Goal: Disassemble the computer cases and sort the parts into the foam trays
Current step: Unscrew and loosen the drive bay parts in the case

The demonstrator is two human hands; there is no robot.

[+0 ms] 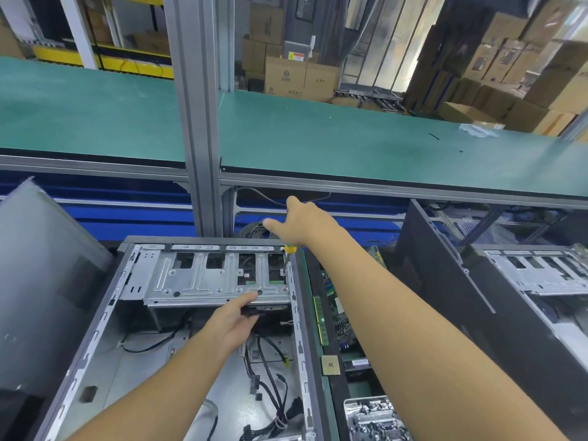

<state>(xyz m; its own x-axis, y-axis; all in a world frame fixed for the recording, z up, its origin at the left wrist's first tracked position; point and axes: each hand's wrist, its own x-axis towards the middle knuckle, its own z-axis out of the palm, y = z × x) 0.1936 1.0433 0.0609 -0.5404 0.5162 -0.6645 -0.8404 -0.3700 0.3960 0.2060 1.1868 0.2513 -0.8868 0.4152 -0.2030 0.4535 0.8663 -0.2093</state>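
Both hands work in the open grey metal computer case [149, 374], lying at six o'clock.
Right hand [300, 226] grips a yellow-handled screwdriver [290, 249] upright at the two o'clock corner of the silver perforated drive cage [203, 283]; left hand [234, 323] pinches a black flat part [254, 310] under its near edge (five o'clock side).

**Round the two hands at the open case**

The left hand [234, 319] grips the near edge of the drive cage [210, 278], which spans the far end of the open case [140, 370]. Nearer than this hand, cables [270, 389] lie on the case floor. The right hand [302, 224] is beyond it, over the cage's far right corner, with the screwdriver [289, 253] upright beneath. Right of both hands lie a memory stick [322, 323] and a processor [330, 365], and further right stands a second case [451, 275]. A panel [41, 275] leans left of the left hand. The workbench [350, 144] runs behind.
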